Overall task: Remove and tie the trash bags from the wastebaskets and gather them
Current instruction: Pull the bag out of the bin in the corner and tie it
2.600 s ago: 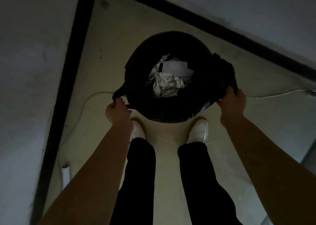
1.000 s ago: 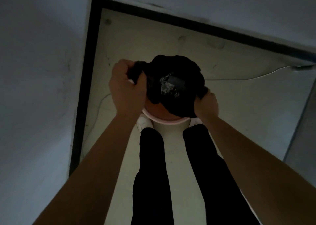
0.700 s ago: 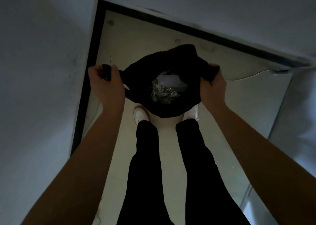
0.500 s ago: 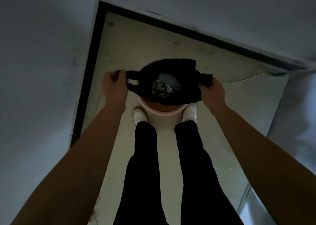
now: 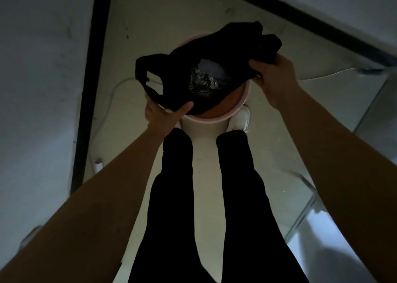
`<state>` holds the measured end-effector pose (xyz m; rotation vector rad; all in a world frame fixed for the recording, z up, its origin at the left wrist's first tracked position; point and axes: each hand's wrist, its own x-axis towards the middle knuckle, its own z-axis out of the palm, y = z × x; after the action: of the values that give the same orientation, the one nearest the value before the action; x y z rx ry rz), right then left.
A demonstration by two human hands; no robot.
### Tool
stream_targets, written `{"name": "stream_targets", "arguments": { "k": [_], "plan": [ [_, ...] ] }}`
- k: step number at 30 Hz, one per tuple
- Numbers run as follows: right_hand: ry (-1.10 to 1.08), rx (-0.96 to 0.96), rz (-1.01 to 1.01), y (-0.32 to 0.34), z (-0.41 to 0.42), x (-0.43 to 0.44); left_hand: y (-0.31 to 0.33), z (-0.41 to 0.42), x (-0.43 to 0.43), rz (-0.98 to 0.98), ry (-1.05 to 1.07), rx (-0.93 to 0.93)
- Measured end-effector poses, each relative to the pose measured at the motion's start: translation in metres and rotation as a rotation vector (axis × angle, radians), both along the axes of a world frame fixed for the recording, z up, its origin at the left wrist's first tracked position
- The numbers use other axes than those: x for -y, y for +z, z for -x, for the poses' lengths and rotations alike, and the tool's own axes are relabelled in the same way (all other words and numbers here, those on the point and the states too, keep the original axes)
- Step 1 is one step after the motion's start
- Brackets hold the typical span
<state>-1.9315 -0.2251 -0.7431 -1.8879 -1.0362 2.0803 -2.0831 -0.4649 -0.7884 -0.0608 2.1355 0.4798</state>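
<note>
Head view, only one. Trash bag [image 5: 206, 67], black, sits in the mouth of a pink wastebasket [image 5: 234, 108] at upper centre of the frame, on the floor [image 5: 171, 13] in a wall corner, just beyond the person's white shoe [image 5: 239, 119]. Bag mouth is open; crumpled foil and pale paper show inside. Bag's long axis runs from lower left to upper right across the basket, ending in a handle at each end.

Right hand [image 5: 272, 76], right of centre, is closed on the bunched upper-right handle of the bag, knuckles up, forearm coming in from the lower right corner. Left hand [image 5: 165, 112] is at the near-left rim of the basket, palm up under the bag's lower edge, thumb laid over the plastic; looks like a loose pinch on the bag edge rather than a full fist. The left handle loop [image 5: 148, 72] stands free, up and left of that hand, nothing holding it.

Judgement: bag is loosened but not lifted clear and not yet tied. The knot needs both handles, and only the right one is held. Left hand is the nearer one to the free loop, which lies just above it toward the upper left, so a short reach up should get it.
</note>
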Motion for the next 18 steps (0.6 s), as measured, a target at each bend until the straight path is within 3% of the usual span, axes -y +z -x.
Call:
{"name": "stream_targets", "arguments": {
  "k": [3,5,8,12,15,18],
  "plan": [
    [0.135,-0.086,-0.012,-0.012,0.005,-0.011,-0.023,0.007,-0.013,0.016,-0.100,-0.023],
    [0.312,-0.037,-0.101,-0.025,0.003,-0.015,-0.029,0.017,-0.033,0.009,-0.168,-0.101],
    [0.590,0.217,-0.320,-0.052,-0.009,-0.010,-0.037,0.032,-0.072,-0.069,-0.218,-0.253],
    [0.660,0.538,-0.341,-0.085,-0.019,0.005,-0.050,0.052,-0.116,-0.290,-0.284,-0.295],
    [0.851,0.671,-0.254,-0.095,-0.011,0.016,-0.038,0.056,-0.125,-0.415,0.004,-0.184],
    [0.911,0.664,-0.323,-0.104,0.012,0.015,-0.028,0.053,-0.120,-0.447,0.229,-0.095]
  ]
}}
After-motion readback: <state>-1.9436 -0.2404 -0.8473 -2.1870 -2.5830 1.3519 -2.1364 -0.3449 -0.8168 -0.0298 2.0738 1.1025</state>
